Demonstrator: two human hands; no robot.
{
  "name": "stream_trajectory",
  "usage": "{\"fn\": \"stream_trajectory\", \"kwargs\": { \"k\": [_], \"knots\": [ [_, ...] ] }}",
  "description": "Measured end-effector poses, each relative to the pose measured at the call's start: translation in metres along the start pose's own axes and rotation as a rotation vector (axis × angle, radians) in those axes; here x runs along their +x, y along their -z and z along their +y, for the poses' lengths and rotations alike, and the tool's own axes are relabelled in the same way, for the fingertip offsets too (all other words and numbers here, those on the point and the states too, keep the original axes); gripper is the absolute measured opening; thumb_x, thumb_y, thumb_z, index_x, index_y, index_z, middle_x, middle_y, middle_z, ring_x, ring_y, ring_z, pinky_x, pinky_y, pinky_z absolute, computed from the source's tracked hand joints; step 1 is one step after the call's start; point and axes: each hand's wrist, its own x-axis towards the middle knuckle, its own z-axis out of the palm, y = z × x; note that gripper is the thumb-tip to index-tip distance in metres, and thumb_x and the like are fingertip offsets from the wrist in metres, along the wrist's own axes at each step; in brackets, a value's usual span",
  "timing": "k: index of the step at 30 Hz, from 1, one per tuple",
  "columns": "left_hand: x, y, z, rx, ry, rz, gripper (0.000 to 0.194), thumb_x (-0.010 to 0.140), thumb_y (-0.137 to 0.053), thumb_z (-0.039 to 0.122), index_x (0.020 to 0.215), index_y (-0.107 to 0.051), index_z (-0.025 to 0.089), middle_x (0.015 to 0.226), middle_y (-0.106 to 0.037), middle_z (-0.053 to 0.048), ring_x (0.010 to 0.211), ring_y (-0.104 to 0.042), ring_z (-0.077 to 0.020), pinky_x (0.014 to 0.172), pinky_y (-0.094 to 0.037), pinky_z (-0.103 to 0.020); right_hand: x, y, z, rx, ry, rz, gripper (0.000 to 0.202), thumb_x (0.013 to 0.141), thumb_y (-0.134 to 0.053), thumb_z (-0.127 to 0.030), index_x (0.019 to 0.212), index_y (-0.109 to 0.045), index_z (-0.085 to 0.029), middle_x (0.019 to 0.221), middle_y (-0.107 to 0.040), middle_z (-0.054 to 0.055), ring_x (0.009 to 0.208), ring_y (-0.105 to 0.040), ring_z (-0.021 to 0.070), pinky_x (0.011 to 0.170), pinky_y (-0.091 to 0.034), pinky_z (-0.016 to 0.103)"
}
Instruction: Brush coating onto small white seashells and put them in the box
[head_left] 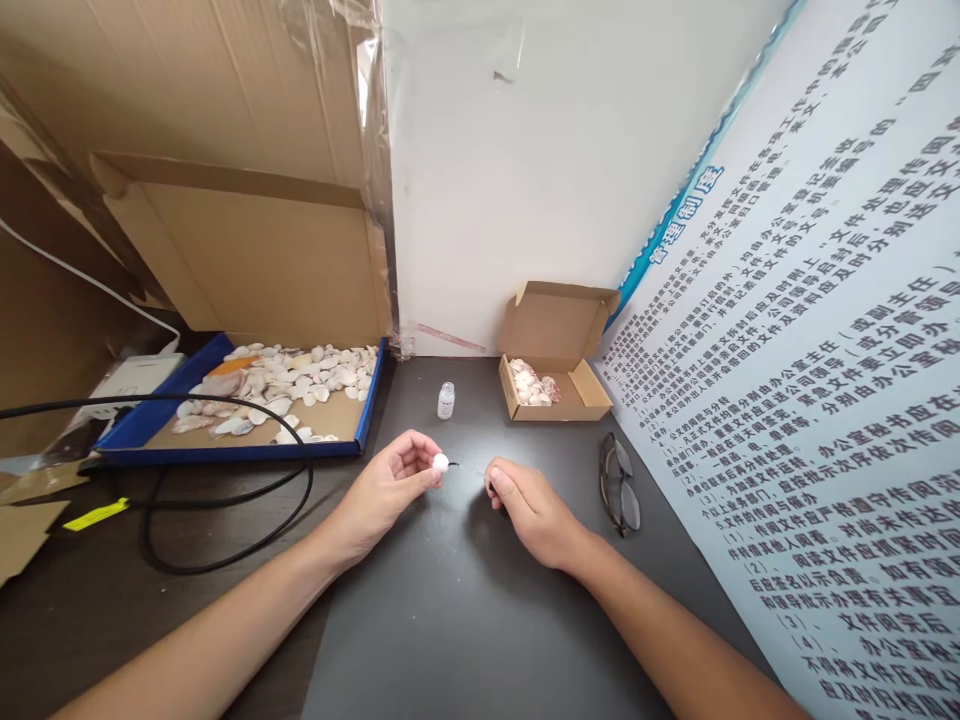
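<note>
Between the thumb and fingertips of my left hand (390,475) is a small white piece that looks like a shell (440,462). A short dark tip (454,464) shows at its right side. My right hand (532,500) is closed on a dark-handled tool (492,488), mostly hidden by the fingers. A thin, shiny shaft (472,470) seems to run from it toward the white piece; whether they touch, I cannot tell. Just beyond the hands a small clear bottle (446,401) stands upright on the dark table (427,620).
A blue-edged box (367,400) with many shells is at the left. At the back right sits a small cardboard box (589,400) holding shells. Eyeglasses (619,485) lie right of my right hand. A black cable (225,562) loops near my left arm. A printed board (795,330) borders the right.
</note>
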Motion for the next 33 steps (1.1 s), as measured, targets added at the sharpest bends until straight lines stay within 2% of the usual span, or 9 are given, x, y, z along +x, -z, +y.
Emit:
{"fn": "stream_trajectory", "kwargs": {
  "k": [6, 11, 22, 24, 28, 33],
  "knots": [
    [0.0000, -0.0033, -0.0004, 0.055, -0.007, -0.037, 0.036, 0.077, -0.068, 0.041, 0.095, -0.050, 0.014, 0.088, -0.050, -0.001, 0.082, -0.049, -0.0090, 0.079, -0.042, -0.021, -0.0016, -0.0029, -0.0015, 0.151, -0.009, 0.012, 0.061, 0.105, -0.022, -0.061, 0.069, -0.044, -0.017, 0.067, -0.049, 0.001, 0.062, -0.045, 0.0162, 0.060, -0.033, 0.025],
    [-0.0037, -0.0074, -0.0002, 0.116, -0.042, -0.057, 0.034, 0.081, -0.064, 0.042, 0.094, -0.050, 0.014, 0.087, -0.050, -0.001, 0.081, -0.047, -0.0084, 0.076, -0.041, -0.019, -0.0022, -0.0060, 0.0002, 0.246, -0.039, -0.002, 0.061, 0.105, -0.024, -0.062, 0.070, -0.045, -0.016, 0.066, -0.048, 0.001, 0.062, -0.044, 0.0159, 0.060, -0.032, 0.024],
    [-0.0089, -0.0079, -0.0045, 0.440, -0.158, -0.097, 0.021, 0.088, -0.052, 0.036, 0.095, -0.053, 0.016, 0.087, -0.054, -0.002, 0.082, -0.050, -0.0096, 0.078, -0.040, -0.021, -0.0032, -0.0054, 0.0011, 0.230, -0.041, 0.016, 0.060, 0.105, -0.025, -0.060, 0.068, -0.044, -0.016, 0.064, -0.047, 0.001, 0.061, -0.043, 0.0157, 0.059, -0.031, 0.025],
    [-0.0087, -0.0092, -0.0034, 0.405, -0.132, -0.109, 0.023, 0.088, -0.054, 0.037, 0.094, -0.053, 0.015, 0.087, -0.054, -0.002, 0.081, -0.050, -0.0094, 0.076, -0.040, -0.020, -0.0029, -0.0038, 0.0029, 0.242, -0.037, 0.049, 0.059, 0.105, -0.025, -0.059, 0.070, -0.045, -0.016, 0.064, -0.047, 0.001, 0.061, -0.043, 0.0158, 0.059, -0.031, 0.025],
    [-0.0060, -0.0094, -0.0004, 0.166, 0.010, -0.114, 0.033, 0.081, -0.063, 0.042, 0.092, -0.050, 0.013, 0.080, -0.049, 0.000, 0.072, -0.046, -0.0075, 0.068, -0.040, -0.018, -0.0015, -0.0008, 0.0043, 0.313, -0.017, 0.125, 0.052, 0.105, -0.028, -0.057, 0.076, -0.043, -0.017, 0.065, -0.047, 0.000, 0.062, -0.042, 0.0163, 0.059, -0.032, 0.025],
    [-0.0025, -0.0052, 0.0003, 0.011, 0.053, -0.090, 0.037, 0.077, -0.068, 0.039, 0.095, -0.049, 0.013, 0.080, -0.048, 0.001, 0.071, -0.047, -0.0060, 0.068, -0.040, -0.017, -0.0010, -0.0024, 0.0003, 0.253, 0.015, 0.019, 0.050, 0.106, -0.026, -0.053, 0.075, -0.044, -0.017, 0.066, -0.048, 0.001, 0.062, -0.043, 0.0161, 0.060, -0.032, 0.025]
  ]
}}
